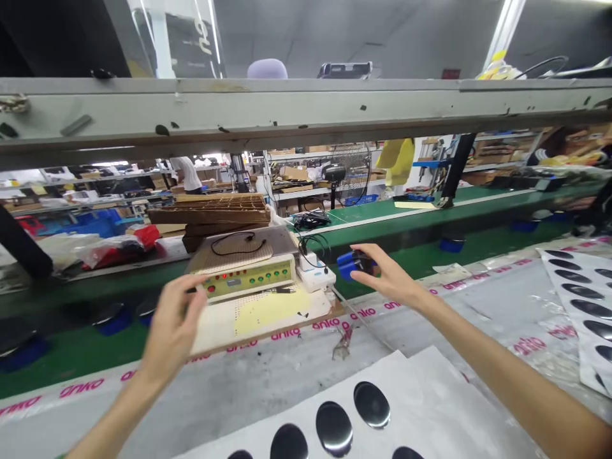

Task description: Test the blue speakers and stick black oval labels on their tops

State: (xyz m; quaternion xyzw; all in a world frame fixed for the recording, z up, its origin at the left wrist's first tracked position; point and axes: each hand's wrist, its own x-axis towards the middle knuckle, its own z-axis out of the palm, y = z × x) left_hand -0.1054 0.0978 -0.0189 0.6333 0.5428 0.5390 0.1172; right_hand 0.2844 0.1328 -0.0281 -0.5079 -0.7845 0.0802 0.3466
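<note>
My right hand (pixel 389 277) is closed round a small blue-and-black round part (pixel 348 264), held above the green conveyor between thumb and fingers. My left hand (pixel 172 319) hovers at the left end of a yellow-fronted control box (pixel 248 280), its thumb and forefinger apart. No object shows clearly between them. On the bench before me, a white sheet (pixel 421 389) carries shiny black discs (pixel 333 428). Similar blue-and-black parts (pixel 112 319) sit along the green conveyor belt (pixel 71 354), on both sides of the box.
A white power strip (pixel 315 275) with cables stands beside the box. Brown cardboard trays (pixel 210 213) are stacked behind it. A grey shelf beam (pixel 306 105) crosses overhead. Another disc sheet (pixel 581 299) lies at right. A person (pixel 187 173) is in the background.
</note>
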